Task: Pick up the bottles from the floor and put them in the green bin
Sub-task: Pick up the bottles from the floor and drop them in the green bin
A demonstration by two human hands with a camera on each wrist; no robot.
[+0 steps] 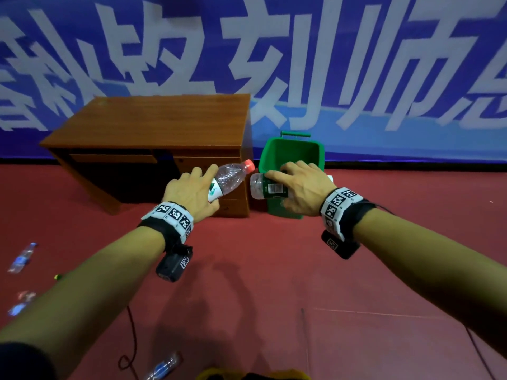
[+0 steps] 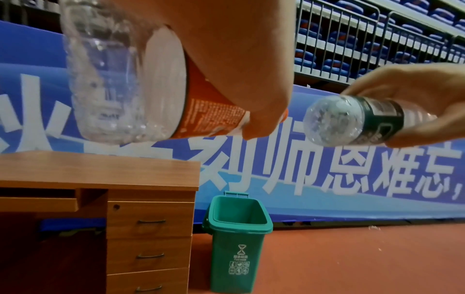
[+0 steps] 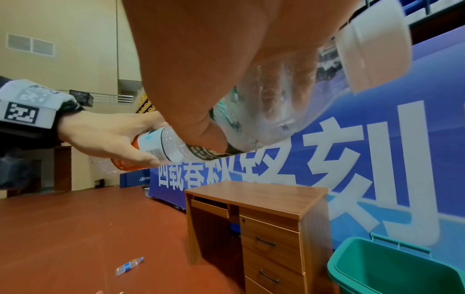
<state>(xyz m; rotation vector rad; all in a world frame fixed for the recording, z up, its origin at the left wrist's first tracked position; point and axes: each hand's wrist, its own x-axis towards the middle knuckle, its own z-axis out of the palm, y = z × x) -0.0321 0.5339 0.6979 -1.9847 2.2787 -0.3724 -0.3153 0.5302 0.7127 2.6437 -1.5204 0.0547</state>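
Red sports flooring (image 1: 260,270) runs back to a blue banner (image 1: 356,78) with large white characters; tiered blue seating behind railings (image 2: 377,39) rises above the banner in the left wrist view. At the left edge of the floor lie blurred clear bottles with blue labels (image 1: 22,257), and another bottle (image 1: 162,368) lies at the near edge beside a dark cable (image 1: 131,338). A wooden desk (image 1: 153,122) with a drawer stack stands against the banner, left of centre. The left hand (image 1: 192,192) is raised in front of the desk's right end, fingers curled round a clear bottle with a red cap (image 1: 229,179); the cap points up and right, towards the bin. Just to its right, the right hand (image 1: 304,187) grips from above a clear bottle with a dark green label (image 1: 267,186), held roughly level with its base pointing left and its white cap to the right. The two bottles are near each other but apart. The green bin (image 1: 290,149) stands open on the floor, just beside the desk's right side and in front of the banner; in the head view the green-labelled bottle overlaps the bin's near rim, while both wrist views show both bottles held well above the bin. The bin's interior shows no contents in the parts visible.
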